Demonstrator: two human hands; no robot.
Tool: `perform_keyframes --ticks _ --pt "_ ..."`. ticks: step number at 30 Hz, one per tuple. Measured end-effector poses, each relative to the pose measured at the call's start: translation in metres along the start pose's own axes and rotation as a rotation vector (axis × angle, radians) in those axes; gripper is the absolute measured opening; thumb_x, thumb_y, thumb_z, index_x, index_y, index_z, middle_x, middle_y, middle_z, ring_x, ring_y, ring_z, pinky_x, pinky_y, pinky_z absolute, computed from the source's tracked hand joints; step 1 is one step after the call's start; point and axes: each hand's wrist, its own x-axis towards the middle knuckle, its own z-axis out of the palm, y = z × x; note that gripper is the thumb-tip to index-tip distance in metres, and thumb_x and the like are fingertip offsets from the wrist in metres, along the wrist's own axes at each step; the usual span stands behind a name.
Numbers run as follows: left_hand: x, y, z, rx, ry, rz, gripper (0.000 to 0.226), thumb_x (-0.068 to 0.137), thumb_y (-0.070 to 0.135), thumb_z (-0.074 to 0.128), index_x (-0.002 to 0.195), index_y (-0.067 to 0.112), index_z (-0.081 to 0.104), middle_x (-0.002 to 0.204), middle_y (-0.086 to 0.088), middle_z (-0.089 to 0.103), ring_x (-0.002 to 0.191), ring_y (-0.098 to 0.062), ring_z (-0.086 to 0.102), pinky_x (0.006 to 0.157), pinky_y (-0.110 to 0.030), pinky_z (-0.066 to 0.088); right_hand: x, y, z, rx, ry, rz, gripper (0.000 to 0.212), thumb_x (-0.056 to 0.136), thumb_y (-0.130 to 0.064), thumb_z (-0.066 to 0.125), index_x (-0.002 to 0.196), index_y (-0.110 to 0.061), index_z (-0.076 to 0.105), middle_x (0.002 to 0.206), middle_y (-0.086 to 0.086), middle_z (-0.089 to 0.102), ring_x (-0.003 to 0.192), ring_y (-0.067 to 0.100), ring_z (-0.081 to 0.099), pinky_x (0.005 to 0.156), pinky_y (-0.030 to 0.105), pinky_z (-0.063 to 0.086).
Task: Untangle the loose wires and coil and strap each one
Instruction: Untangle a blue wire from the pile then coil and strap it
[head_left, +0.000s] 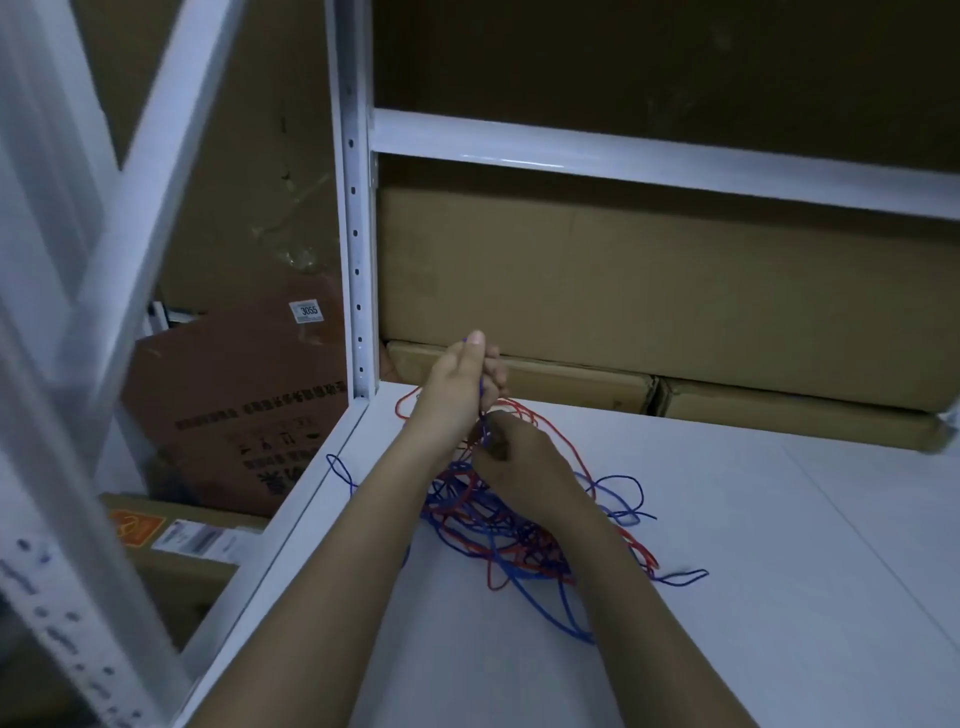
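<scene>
White shelf (727, 545), dim storeroom: left hand (457, 379) and right hand (514, 457), fingers pinching blue wire (482, 405) taut above red-blue tangle (509, 535); hard pulling likely to cinch knots.

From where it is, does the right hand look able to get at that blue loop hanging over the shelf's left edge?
Probably not: the right hand pinches a blue strand, and the left forearm lies between it and the blue loop.
</scene>
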Motion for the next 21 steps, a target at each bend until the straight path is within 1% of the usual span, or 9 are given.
perform_keyframes --ticks 3,6,8,9,12,14,16,18,21 --pt "-0.002 0.007 0.0 0.076 0.101 0.065 0.035 0.106 0.025 0.024 0.098 -0.001 0.047 0.06 -0.003 0.048 0.047 -0.006 0.043 0.054 -0.01 0.04 -0.003 -0.019 -0.001 0.145 -0.027 0.044 0.021 0.094 -0.013 0.054 0.073 -0.017 0.049 0.063 -0.003 0.044 0.051 0.006 0.037 0.052 0.023 0.03" --pt "0.0 0.02 -0.005 0.092 0.161 0.136 0.031 0.106 0.026 0.024 0.096 0.004 0.044 0.066 -0.001 0.055 0.041 0.0 0.045 0.054 -0.012 0.04 -0.008 -0.035 -0.01 0.568 -0.034 0.181 0.011 0.098 -0.016 0.052 0.087 -0.014 0.055 0.077 0.003 0.059 0.062 0.003 0.06 0.061 0.018 0.046" --pt "0.0 0.03 -0.006 0.103 0.173 0.187 0.028 0.106 0.027 0.025 0.09 0.014 0.043 0.073 0.001 0.06 0.043 0.0 0.05 0.055 -0.013 0.042 -0.013 -0.045 -0.016 0.83 -0.118 0.245 0.004 0.097 -0.017 0.053 0.096 -0.014 0.052 0.084 0.006 0.063 0.071 0.014 0.065 0.073 0.028 0.051" --pt "-0.001 0.034 -0.006 0.106 0.183 0.217 0.027 0.106 0.028 0.025 0.087 0.018 0.042 0.075 0.002 0.062 0.044 -0.001 0.051 0.056 -0.014 0.043 -0.015 -0.049 -0.019 0.875 -0.157 0.257 0.004 0.096 -0.017 0.054 0.098 -0.015 0.051 0.079 0.006 0.062 0.069 0.017 0.062 0.075 0.034 0.05" --pt "-0.002 0.051 -0.008 0.104 0.237 0.31 0.027 0.106 0.026 0.024 0.085 0.022 0.04 0.079 0.005 0.063 0.045 -0.001 0.051 0.059 -0.017 0.043 -0.018 -0.062 -0.025 0.867 -0.129 0.27 0.003 0.097 -0.014 0.051 0.094 -0.015 0.052 0.059 -0.001 0.05 0.052 0.012 0.048 0.073 0.037 0.046" --pt "-0.001 0.064 -0.01 0.118 0.237 0.348 0.025 0.106 0.025 0.024 0.089 0.018 0.04 0.082 0.006 0.063 0.045 0.0 0.052 0.058 -0.017 0.042 -0.019 -0.068 -0.029 0.747 -0.063 0.261 0.014 0.1 -0.015 0.046 0.089 -0.014 0.055 0.058 0.0 0.047 0.046 0.011 0.045 0.062 0.029 0.04" --pt "-0.001 0.078 -0.012 0.157 0.215 0.375 0.023 0.106 0.025 0.024 0.096 0.011 0.04 0.085 0.005 0.064 0.047 0.001 0.055 0.056 -0.013 0.041 -0.022 -0.073 -0.034 0.628 0.007 0.205 0.021 0.102 -0.014 0.042 0.088 -0.014 0.058 0.06 0.001 0.046 0.048 0.011 0.043 0.054 0.022 0.037" --pt "-0.002 0.09 -0.015 0.221 0.194 0.397 0.022 0.106 0.025 0.025 0.1 0.009 0.039 0.091 0.001 0.064 0.054 -0.001 0.059 0.058 -0.012 0.042 -0.022 -0.081 -0.041 0.565 0.102 0.146 0.021 0.101 -0.013 0.043 0.09 -0.012 0.06 0.059 -0.004 0.047 0.051 0.008 0.042 0.055 0.02 0.034" --pt "-0.004 0.103 -0.022 0.41 0.153 0.415 0.019 0.105 0.026 0.029 0.104 0.01 0.039 0.095 0.001 0.06 0.067 -0.009 0.062 0.063 -0.025 0.046 -0.021 -0.102 -0.053 0.414 0.277 0.012 0.018 0.097 -0.01 0.05 0.093 -0.009 0.068 0.054 -0.02 0.055 0.055 -0.008 0.049 0.056 0.008 0.034"
